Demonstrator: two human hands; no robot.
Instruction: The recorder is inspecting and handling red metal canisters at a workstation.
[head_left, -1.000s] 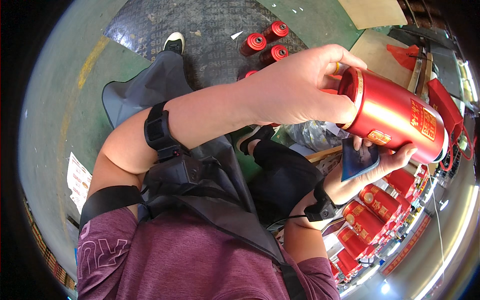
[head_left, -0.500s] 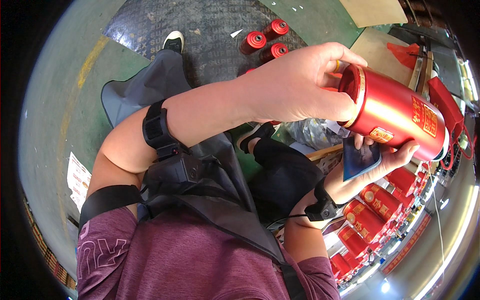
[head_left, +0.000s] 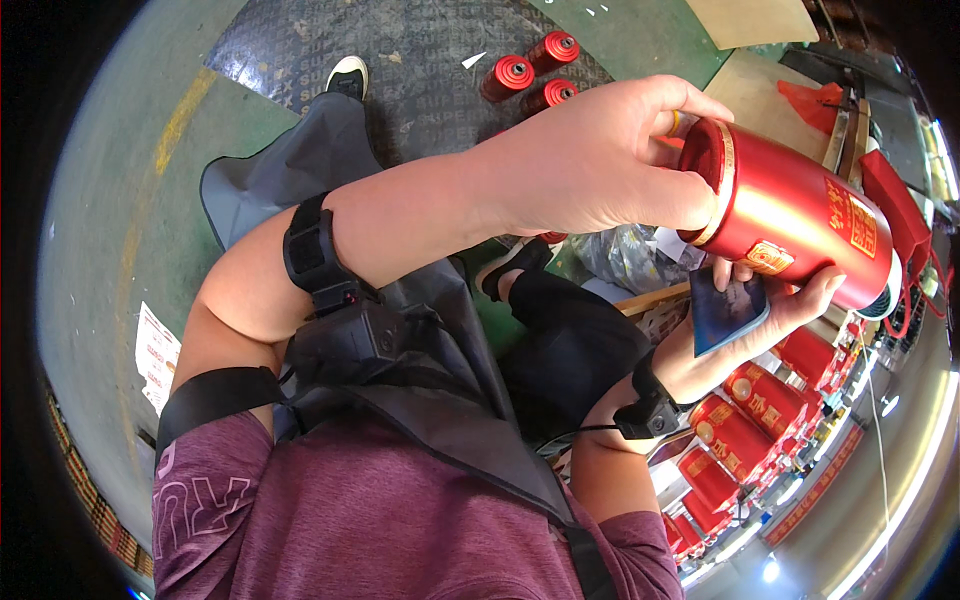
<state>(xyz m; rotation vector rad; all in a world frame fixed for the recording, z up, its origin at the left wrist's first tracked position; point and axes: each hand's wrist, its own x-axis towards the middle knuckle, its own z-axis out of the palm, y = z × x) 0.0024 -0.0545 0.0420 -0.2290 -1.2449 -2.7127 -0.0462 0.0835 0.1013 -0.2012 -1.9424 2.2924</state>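
Note:
A shiny red metallic canister (head_left: 800,215) with gold labels lies tilted across my two hands at the right, its end rim banded in gold. My left hand (head_left: 630,160) is closed round that near end, with thumb and fingers on the rim. Under the canister, my right hand (head_left: 765,325) cups its side with thumb and fingers. A dark blue flat piece (head_left: 728,312), perhaps cloth, sits against the right palm and fingers below the canister. Some fingers of both hands are hidden behind the canister or this piece.
Several red canisters (head_left: 548,95) stand on the dark floor mat (head_left: 420,100) ahead. More red gold-marked containers (head_left: 735,435) are grouped at the right. A clear plastic bag (head_left: 625,260) lies beyond my knee, near a wooden edge (head_left: 655,300). A red bag (head_left: 890,200) is at far right.
The canister has turned slightly in my hands, its small gold label shifting a little up and right. My right hand and the blue piece have moved slightly right.

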